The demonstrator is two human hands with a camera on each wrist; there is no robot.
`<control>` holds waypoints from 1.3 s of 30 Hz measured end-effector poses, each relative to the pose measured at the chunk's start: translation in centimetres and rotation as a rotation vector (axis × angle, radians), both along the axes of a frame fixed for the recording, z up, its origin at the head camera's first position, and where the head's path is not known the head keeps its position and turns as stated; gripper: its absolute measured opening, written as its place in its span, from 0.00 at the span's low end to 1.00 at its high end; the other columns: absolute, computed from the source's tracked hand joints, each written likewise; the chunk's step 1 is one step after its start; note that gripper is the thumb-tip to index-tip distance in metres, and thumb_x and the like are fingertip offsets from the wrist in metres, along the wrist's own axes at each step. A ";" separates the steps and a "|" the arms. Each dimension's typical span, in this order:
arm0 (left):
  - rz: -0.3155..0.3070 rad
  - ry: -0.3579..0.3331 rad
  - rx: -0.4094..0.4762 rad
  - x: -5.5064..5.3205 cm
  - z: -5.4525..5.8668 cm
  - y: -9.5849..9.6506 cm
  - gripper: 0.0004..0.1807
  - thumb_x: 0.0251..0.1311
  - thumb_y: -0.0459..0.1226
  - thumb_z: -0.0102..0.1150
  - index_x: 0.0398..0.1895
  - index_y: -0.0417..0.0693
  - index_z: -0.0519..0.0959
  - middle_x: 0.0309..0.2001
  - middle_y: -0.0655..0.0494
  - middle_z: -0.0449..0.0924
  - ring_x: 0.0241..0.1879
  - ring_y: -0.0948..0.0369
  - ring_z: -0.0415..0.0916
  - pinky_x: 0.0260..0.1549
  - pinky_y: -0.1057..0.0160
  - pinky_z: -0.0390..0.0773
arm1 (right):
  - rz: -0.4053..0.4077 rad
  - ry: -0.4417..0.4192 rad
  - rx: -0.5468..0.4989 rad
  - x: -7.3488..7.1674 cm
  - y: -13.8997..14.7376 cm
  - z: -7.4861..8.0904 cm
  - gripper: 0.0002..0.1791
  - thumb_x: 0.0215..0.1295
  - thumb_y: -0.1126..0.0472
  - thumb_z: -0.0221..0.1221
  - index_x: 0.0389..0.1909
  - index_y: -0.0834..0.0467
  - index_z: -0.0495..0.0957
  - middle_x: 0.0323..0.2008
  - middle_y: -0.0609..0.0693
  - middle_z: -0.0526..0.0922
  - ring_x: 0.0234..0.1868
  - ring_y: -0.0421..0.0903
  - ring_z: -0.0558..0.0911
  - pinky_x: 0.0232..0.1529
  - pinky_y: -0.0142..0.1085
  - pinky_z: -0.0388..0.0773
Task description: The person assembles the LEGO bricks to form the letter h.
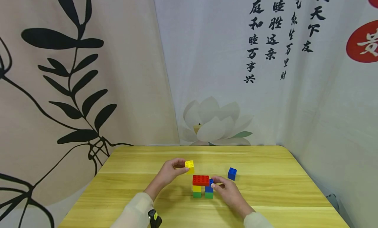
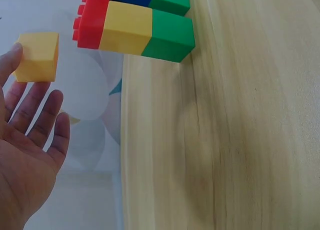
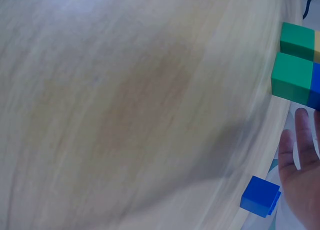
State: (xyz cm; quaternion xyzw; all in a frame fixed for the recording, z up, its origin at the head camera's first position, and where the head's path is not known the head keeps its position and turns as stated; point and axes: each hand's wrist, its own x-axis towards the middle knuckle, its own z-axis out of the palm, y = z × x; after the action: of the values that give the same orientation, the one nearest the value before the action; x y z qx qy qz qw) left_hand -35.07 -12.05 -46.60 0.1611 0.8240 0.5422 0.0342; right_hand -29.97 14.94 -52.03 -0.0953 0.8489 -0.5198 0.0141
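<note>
My left hand point(image 1: 170, 171) pinches a yellow toy brick point(image 1: 189, 167) between thumb and fingers, raised behind and left of a small block structure. In the left wrist view the other fingers spread below the yellow brick point(image 2: 38, 57). A red brick point(image 1: 200, 180) with studs bridges two columns: yellow over green point(image 1: 197, 195) on the left, blue point(image 1: 209, 189) over green point(image 1: 209, 195) on the right. My right hand point(image 1: 228, 192) holds the blue brick of the right column, thumb on its side and index finger behind. In the right wrist view, the thumb is out of frame.
A loose blue brick point(image 1: 232, 174) lies on the wooden table point(image 1: 133, 182), behind and right of the structure. Printed curtains point(image 1: 206, 73) hang beyond the table's back edge. A black band with a device point(image 1: 155, 218) is on the left wrist.
</note>
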 end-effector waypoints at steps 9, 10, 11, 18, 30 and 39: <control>-0.053 -0.018 0.005 0.4 0.3 0.4 0.20 0.61 0.49 0.67 0.51 0.48 0.81 0.45 0.54 0.81 0.45 0.55 0.77 0.46 0.55 0.79 | -0.001 0.010 0.001 -0.1 0.0 -0.2 0.21 0.72 0.53 0.59 0.60 0.59 0.78 0.50 0.52 0.82 0.47 0.48 0.80 0.48 0.45 0.80; -0.058 -0.019 0.006 0.4 0.2 0.4 0.20 0.61 0.48 0.68 0.51 0.48 0.81 0.45 0.54 0.81 0.45 0.55 0.77 0.46 0.55 0.79 | -0.001 0.011 0.002 -0.1 0.0 -0.2 0.21 0.71 0.53 0.59 0.60 0.59 0.78 0.50 0.52 0.82 0.47 0.48 0.80 0.48 0.45 0.80; -0.062 -0.018 0.006 0.4 0.2 0.5 0.20 0.61 0.48 0.68 0.51 0.48 0.81 0.45 0.54 0.81 0.44 0.55 0.77 0.46 0.55 0.79 | -0.001 0.012 0.004 -0.1 0.0 -0.2 0.21 0.71 0.53 0.59 0.59 0.59 0.78 0.50 0.52 0.82 0.47 0.48 0.80 0.48 0.45 0.80; -0.090 -0.022 0.009 0.6 0.2 0.8 0.18 0.61 0.47 0.68 0.49 0.48 0.82 0.44 0.54 0.81 0.44 0.55 0.77 0.45 0.55 0.79 | -0.003 0.004 0.009 -0.1 -0.1 -0.2 0.20 0.71 0.52 0.59 0.59 0.57 0.79 0.50 0.52 0.82 0.47 0.48 0.80 0.48 0.46 0.80; -0.099 -0.055 -0.011 0.9 0.0 1.4 0.19 0.61 0.46 0.68 0.52 0.49 0.81 0.45 0.54 0.80 0.45 0.52 0.76 0.46 0.55 0.79 | -0.007 0.009 0.013 0.0 0.0 -0.1 0.21 0.71 0.51 0.60 0.59 0.57 0.79 0.50 0.52 0.82 0.45 0.47 0.80 0.47 0.46 0.80; -0.133 -0.024 -0.021 0.8 -0.3 1.4 0.16 0.63 0.44 0.67 0.52 0.49 0.82 0.44 0.56 0.81 0.45 0.55 0.76 0.45 0.55 0.79 | -0.020 0.005 0.015 0.0 -0.1 0.0 0.21 0.70 0.52 0.60 0.59 0.58 0.78 0.50 0.53 0.82 0.45 0.46 0.80 0.47 0.46 0.80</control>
State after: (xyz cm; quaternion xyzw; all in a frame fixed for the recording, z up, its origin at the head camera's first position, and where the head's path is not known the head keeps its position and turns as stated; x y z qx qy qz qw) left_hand -34.24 -10.66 -46.92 0.2087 0.8165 0.5321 0.0818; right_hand -29.95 14.81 -52.07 -0.0879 0.8537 -0.5132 0.0074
